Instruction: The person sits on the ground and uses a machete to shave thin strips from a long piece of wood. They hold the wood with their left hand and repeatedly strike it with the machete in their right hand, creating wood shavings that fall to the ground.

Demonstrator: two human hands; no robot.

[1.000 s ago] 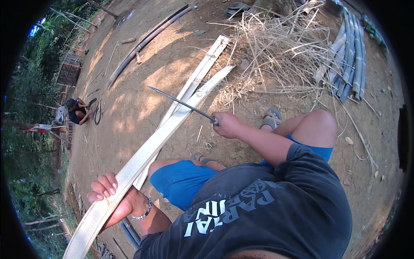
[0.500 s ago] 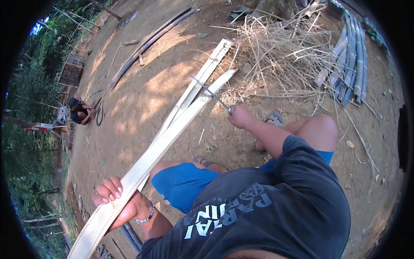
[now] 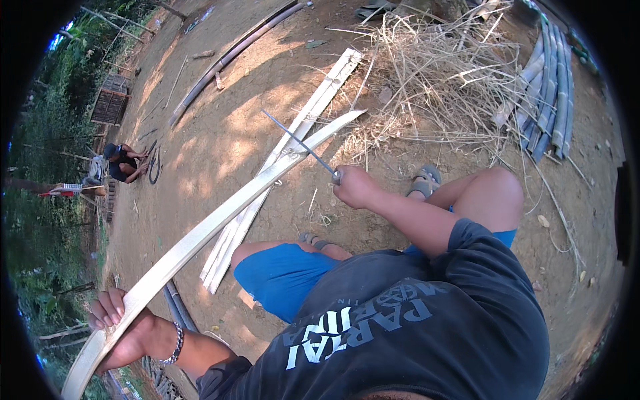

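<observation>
My left hand [image 3: 127, 333] is closed around the near end of a long pale split bamboo strip [image 3: 257, 188], thumb and fingers on opposite sides. The strip runs up to the right in a bowed curve, and its far tip hangs near the dry shavings. My right hand [image 3: 357, 187] grips a long thin-bladed knife [image 3: 293, 139] by its handle. The blade crosses the strip near its far end; whether it touches is hard to tell. Beneath lie more pale split strips [image 3: 333, 80] on the ground.
A tangled heap of dry shavings [image 3: 433, 87] spreads ahead on the right, beside a bundle of grey-green bamboo poles [image 3: 553, 93]. Split poles [image 3: 233, 60] lie farther off. Another person [image 3: 123, 163] crouches at the left. My knees flank the work.
My left hand has moved down and left, drawing the strip along and bowing it more. My right hand and the knife have shifted a little left. The strips beneath show more at their near end.
</observation>
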